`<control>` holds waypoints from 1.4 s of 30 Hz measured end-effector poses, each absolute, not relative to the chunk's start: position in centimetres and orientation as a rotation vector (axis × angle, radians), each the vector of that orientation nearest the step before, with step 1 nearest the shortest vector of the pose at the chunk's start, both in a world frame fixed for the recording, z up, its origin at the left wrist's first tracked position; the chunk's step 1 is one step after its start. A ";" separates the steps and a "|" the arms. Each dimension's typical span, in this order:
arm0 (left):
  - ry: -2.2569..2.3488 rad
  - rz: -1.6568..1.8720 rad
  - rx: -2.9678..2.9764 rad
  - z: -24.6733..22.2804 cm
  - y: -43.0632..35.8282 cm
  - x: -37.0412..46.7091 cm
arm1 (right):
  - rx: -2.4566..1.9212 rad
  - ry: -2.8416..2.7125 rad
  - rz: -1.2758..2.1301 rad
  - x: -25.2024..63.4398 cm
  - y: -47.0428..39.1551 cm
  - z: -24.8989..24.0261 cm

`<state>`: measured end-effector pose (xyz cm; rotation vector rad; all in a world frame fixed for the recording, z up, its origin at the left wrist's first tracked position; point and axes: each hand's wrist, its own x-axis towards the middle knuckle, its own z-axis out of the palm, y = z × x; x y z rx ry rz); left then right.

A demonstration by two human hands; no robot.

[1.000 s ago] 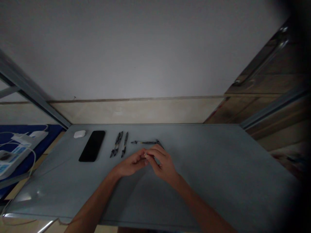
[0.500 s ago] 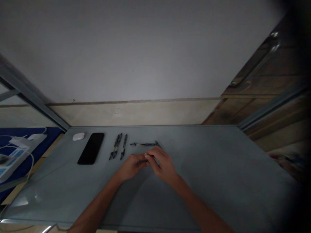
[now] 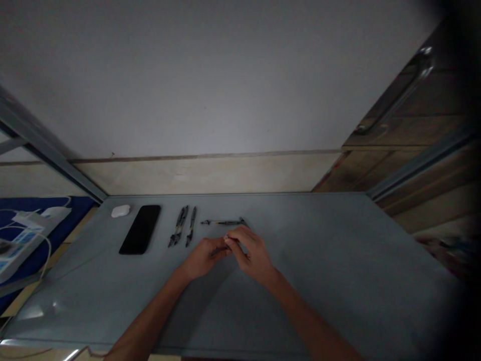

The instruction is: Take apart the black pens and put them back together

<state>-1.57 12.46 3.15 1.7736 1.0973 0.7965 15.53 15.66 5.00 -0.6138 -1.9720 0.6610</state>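
My left hand and my right hand meet over the front-middle of the table, fingertips pinched together. Between them is a small dark pen part, mostly covered by the fingers, with a pale tip showing at the right thumb and forefinger. Just beyond the hands lies a row of slim pen pieces, dark with a thin light section; its right end comes close to the right knuckles. To the left of these, a single dark pen lies lengthwise beside a close group of pens.
A black phone and a white earbud case lie at the left of the grey table. Beyond the left edge is a white power strip with cables. A wall rises behind, and metal posts stand at the sides.
Both hands stay almost in place, still pinched together. The dark part between the fingers shows less now than before. The view has shifted very slightly; the things on the table have not moved.
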 end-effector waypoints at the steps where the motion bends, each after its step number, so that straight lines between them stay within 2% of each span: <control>1: 1.111 0.787 1.786 3.1 12.5 -1.6 | -0.621 -1.970 0.666 15.5 15.6 5.0; 42: 1.113 0.760 1.797 3.0 12.6 -1.6 | -0.657 -2.012 0.679 15.6 15.8 5.2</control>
